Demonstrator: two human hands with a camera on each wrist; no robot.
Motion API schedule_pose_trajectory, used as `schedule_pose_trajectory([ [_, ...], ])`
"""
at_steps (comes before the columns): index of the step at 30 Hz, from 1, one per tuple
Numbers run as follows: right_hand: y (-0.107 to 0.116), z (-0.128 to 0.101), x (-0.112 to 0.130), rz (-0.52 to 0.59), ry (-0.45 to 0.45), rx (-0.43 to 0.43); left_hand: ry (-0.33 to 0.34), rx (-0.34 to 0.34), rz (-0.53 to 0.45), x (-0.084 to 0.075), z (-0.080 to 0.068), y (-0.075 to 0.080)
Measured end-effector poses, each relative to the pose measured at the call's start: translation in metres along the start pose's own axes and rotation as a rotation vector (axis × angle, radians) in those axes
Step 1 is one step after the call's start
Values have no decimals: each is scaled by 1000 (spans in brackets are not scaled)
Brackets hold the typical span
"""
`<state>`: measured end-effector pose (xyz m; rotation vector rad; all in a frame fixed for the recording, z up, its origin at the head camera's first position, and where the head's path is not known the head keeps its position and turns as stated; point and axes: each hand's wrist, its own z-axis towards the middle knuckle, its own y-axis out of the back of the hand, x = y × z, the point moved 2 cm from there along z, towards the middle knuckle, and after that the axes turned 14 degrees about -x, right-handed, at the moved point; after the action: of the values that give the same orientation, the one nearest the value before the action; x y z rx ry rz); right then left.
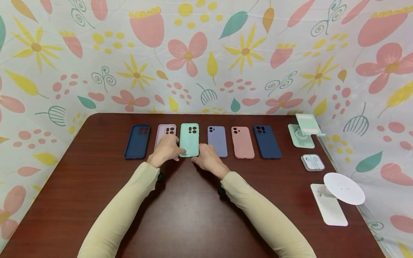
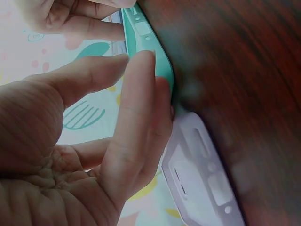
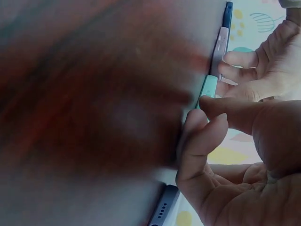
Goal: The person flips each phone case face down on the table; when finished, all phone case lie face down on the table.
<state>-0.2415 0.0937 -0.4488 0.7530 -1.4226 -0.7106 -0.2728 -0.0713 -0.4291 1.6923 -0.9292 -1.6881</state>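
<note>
A mint-green phone case [image 1: 189, 138] lies on the table between both hands, its camera cutouts at the far end. My left hand [image 1: 165, 148] is at its near left corner, thumb and index finger about the rim; the other fingers partly cover a lilac phone case [image 2: 197, 174]. At the near right corner of the mint case, my right hand [image 1: 210, 160] holds the edge with thumb and fingers. Beside the right hand lies a lavender-blue phone case [image 1: 217, 139]. Fingertip contact under the rim is hidden.
In the same row lie a navy case [image 1: 137, 141] at far left, then a pink case [image 1: 243, 142] and another navy case [image 1: 267, 141] to the right. A mint stand [image 1: 304, 130], boxed earphones [image 1: 313, 162] and a white stand [image 1: 330, 206] stand along the right edge.
</note>
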Motion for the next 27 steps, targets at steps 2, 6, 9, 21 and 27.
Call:
schedule_pose_trajectory([
  [2, 0, 1, 0, -2, -4, 1, 3, 7, 2, -1, 0, 0],
  [6, -1, 1, 0, -2, -7, 2, 16, 30, 17, -3, 0, -2],
  [9, 0, 0, 0, 5, -5, 1, 13, 38, 37, -6, 0, -3],
  [21, 3, -3, -3, 18, -21, -54, 8, 19, 13, -7, -2, -6],
  [27, 5, -9, -2, 18, 23, -82, -11, -15, 3, -5, -2, -10],
])
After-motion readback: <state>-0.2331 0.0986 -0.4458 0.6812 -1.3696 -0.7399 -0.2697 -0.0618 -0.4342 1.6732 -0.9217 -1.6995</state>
